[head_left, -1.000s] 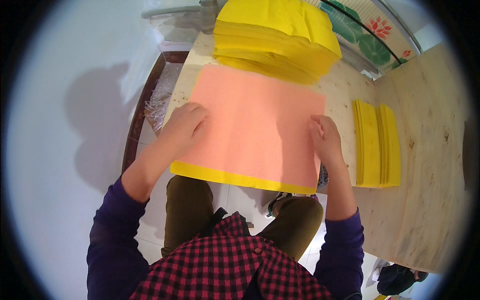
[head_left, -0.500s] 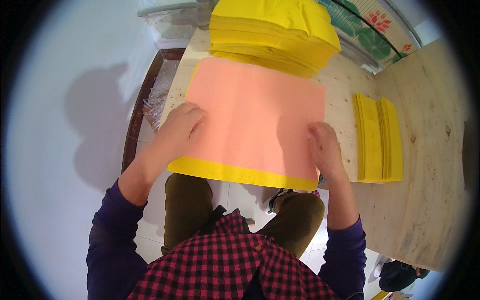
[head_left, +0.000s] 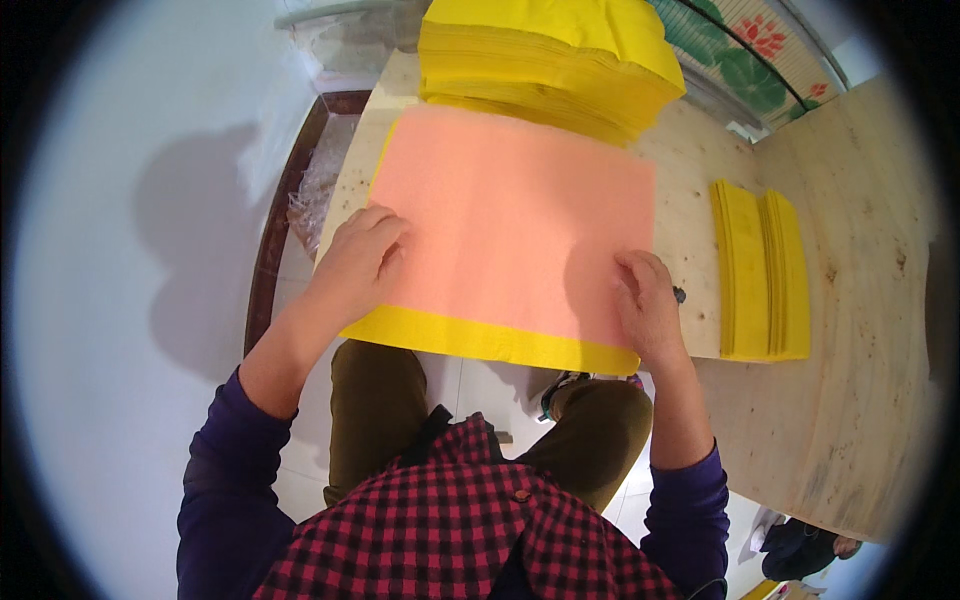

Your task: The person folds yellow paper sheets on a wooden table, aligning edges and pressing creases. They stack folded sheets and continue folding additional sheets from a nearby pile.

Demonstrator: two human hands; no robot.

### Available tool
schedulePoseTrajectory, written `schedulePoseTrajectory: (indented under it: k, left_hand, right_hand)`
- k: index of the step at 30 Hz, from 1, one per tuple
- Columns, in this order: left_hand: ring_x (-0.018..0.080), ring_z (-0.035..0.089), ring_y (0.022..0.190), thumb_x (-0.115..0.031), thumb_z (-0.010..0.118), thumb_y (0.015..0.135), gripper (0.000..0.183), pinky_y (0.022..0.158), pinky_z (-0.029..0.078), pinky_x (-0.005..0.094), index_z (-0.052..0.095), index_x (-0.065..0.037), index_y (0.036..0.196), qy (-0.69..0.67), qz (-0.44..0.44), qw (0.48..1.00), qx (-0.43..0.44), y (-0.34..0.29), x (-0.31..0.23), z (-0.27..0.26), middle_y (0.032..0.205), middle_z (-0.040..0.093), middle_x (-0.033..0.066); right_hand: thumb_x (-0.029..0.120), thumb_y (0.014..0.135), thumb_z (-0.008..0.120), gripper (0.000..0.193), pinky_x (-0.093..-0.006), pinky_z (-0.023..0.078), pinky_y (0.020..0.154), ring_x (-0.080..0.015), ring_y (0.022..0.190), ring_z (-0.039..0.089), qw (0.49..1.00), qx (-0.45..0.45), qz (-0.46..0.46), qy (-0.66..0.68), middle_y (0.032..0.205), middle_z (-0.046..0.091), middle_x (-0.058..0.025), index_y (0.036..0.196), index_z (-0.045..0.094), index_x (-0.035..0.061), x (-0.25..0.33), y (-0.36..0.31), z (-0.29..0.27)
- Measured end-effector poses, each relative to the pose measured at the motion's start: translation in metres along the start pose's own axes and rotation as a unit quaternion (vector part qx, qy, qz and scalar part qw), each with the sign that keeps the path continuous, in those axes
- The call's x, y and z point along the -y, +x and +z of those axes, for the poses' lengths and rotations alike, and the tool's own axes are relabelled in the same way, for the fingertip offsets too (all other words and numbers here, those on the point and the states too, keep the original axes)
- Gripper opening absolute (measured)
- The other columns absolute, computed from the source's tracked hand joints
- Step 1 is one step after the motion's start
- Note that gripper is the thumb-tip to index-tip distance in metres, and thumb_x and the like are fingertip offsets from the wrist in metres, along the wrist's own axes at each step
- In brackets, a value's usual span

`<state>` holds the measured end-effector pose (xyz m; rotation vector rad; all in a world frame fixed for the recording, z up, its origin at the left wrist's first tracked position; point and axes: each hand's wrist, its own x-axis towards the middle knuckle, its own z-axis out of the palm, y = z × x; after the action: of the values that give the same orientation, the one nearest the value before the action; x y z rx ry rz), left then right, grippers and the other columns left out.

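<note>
Under the fingers, a pink sheet.

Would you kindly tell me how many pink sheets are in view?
1. The pink sheet lies between the left hand and the right hand, over yellow sheeting that shows along its near edge. More may be hidden underneath.

A workshop, seemingly — plywood worktable mid-frame, yellow sheets piled at top centre, yellow bundles at right.
</note>
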<state>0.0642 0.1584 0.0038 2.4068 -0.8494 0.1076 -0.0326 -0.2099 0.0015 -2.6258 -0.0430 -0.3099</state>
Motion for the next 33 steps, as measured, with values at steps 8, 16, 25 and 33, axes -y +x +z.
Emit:
schedulePoseTrajectory:
  k: [8, 16, 25, 33]
  left_hand:
    - [0.0353, 0.056, 0.104, -0.003, 0.059, 0.081, 0.024, 0.09, 0.045, 0.0421, 0.062, -0.001, 0.105, 0.01, 0.017, 0.999, -0.033, 0.029, 0.008, 0.009, 0.108, 0.06, 0.0165]
    - [0.0353, 0.056, 0.103, -0.003, 0.059, 0.08, 0.02, 0.088, 0.045, 0.0433, 0.062, -0.002, 0.101, 0.005, 0.023, 0.998, -0.063, 0.007, 0.01, 0.01, 0.104, 0.06, 0.0151]
    - [0.0358, 0.055, 0.103, -0.006, 0.059, 0.083, 0.019, 0.089, 0.045, 0.0429, 0.061, -0.002, 0.102, -0.02, -0.003, 1.0, -0.016, -0.005, 0.006, -0.001, 0.103, 0.06, 0.0153]
    - [0.0371, 0.056, 0.102, -0.007, 0.059, 0.085, 0.019, 0.09, 0.045, 0.044, 0.061, 0.0, 0.103, -0.007, 0.007, 0.999, -0.045, 0.024, 0.009, 0.006, 0.105, 0.06, 0.0165]
  right_hand:
    - [0.012, 0.091, 0.056, 0.025, -0.0409, 0.044, 0.097, -0.0363, 0.111, 0.055, 0.996, -0.03, 0.079, 0.027, 0.118, 0.059, -0.0193, 0.111, 0.06, -0.0024, -0.003, 0.042, -0.001]
    - [0.012, 0.091, 0.057, 0.024, -0.0407, 0.044, 0.097, -0.0352, 0.11, 0.056, 0.999, -0.017, 0.027, 0.003, 0.117, 0.059, -0.0188, 0.111, 0.059, -0.0026, 0.008, 0.008, 0.002]
    - [0.007, 0.089, 0.057, 0.025, -0.0409, 0.044, 0.097, -0.0359, 0.109, 0.056, 1.0, -0.004, 0.027, 0.01, 0.117, 0.059, -0.0191, 0.112, 0.058, -0.0023, 0.011, -0.003, -0.007]
    - [0.006, 0.088, 0.058, 0.027, -0.0402, 0.044, 0.099, -0.0357, 0.112, 0.056, 0.997, -0.026, 0.068, 0.033, 0.117, 0.059, -0.0202, 0.114, 0.057, -0.0028, 0.006, 0.033, 0.0]
